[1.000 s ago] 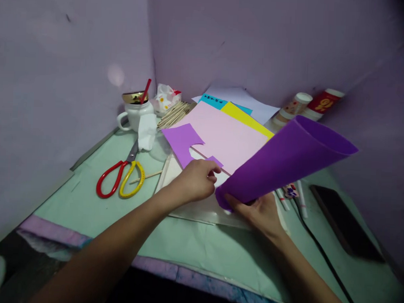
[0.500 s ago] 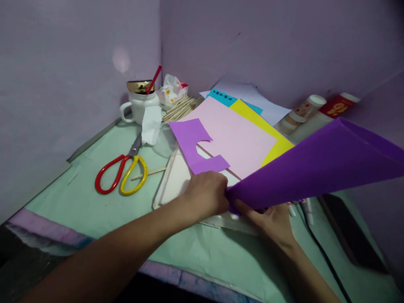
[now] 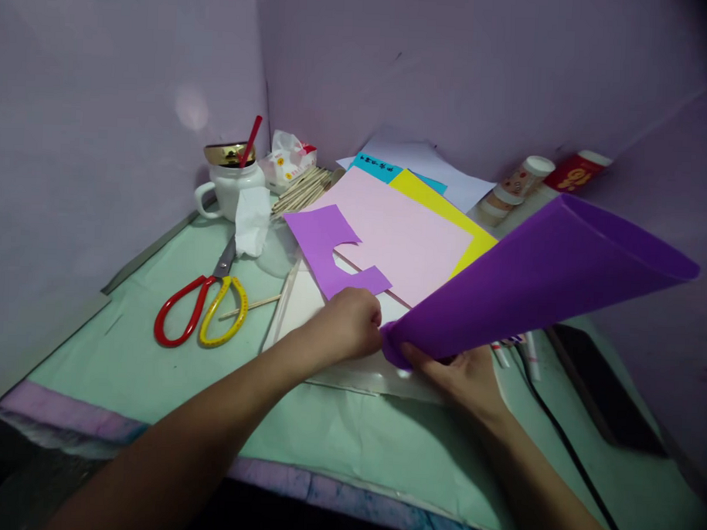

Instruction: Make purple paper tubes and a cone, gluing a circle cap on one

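A sheet of purple paper, rolled into a cone (image 3: 504,278), slants up to the right with its wide mouth at the upper right. My right hand (image 3: 471,381) is closed around the lower part from beneath, thumb along the near side. At the narrow end, my left hand (image 3: 348,323) is curled shut against the cone's edge; its fingertips are hidden. Just beyond the left hand lies a cut purple paper piece (image 3: 316,244) with a curved notch, partly over a pink sheet (image 3: 401,220).
Scissors (image 3: 223,270) with red and yellow handles lie at left. Behind stand a white mug (image 3: 225,187) and wooden sticks (image 3: 303,190). Yellow paper (image 3: 442,210) is under the pink sheet. At right are a dark phone-like slab (image 3: 604,390), a cable (image 3: 561,438) and containers (image 3: 522,186).
The whole view has shifted slightly, with things sitting further left. The cone's wide mouth shows rounder and more open. Both hands keep their places at the narrow end.
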Available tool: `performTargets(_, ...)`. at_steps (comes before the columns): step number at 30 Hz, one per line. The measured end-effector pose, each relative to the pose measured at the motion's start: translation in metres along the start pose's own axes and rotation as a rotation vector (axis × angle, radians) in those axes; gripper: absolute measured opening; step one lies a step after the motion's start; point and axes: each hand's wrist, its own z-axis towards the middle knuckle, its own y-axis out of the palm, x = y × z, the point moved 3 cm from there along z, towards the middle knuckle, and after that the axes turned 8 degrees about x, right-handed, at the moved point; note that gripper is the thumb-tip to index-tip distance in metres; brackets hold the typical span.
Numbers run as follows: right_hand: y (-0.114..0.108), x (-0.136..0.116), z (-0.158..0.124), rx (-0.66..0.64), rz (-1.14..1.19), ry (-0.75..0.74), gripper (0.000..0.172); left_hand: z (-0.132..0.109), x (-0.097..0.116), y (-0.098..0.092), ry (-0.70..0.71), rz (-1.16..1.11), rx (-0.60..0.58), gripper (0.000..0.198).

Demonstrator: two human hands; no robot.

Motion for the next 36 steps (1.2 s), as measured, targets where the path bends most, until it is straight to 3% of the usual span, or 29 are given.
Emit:
performTargets(8,0.0,0.003,-0.001,0.006,0.031,0.036,0.028,-0.001,0.004,-0.007,-0.031,-0.017,-0.032,0.019)
performTargets(14,-0.034,-0.001,0.019,0.247,0.059,0.094,0.035,-0.007,0.006,0.001,-0.07,0.125,0.04,0.025)
performTargets(17,-0.042,-0.005,0.04,0.192,0.122,0.25,0.035,-0.012,0.015,0.008,-0.08,0.222,0.075,0.026)
performTargets(20,-0.034,-0.014,0.065,0.04,0.226,0.426,0.031,-0.014,0.021,0.013,-0.103,0.271,0.065,0.017)
performTargets(23,-0.016,-0.025,0.094,-0.019,0.28,0.406,0.027,-0.015,0.024,0.014,-0.145,0.293,0.072,0.017)
performTargets(28,0.032,-0.026,0.132,-0.124,0.312,0.351,0.036,-0.014,0.028,0.011,-0.168,0.289,0.069,0.023)
performTargets(32,0.057,-0.024,0.155,-0.059,0.308,0.298,0.046,-0.013,0.026,0.011,-0.21,0.245,0.074,0.019)
performTargets(36,0.044,-0.023,0.156,0.093,0.315,0.224,0.052,-0.009,0.018,0.009,-0.233,0.073,0.126,0.006)
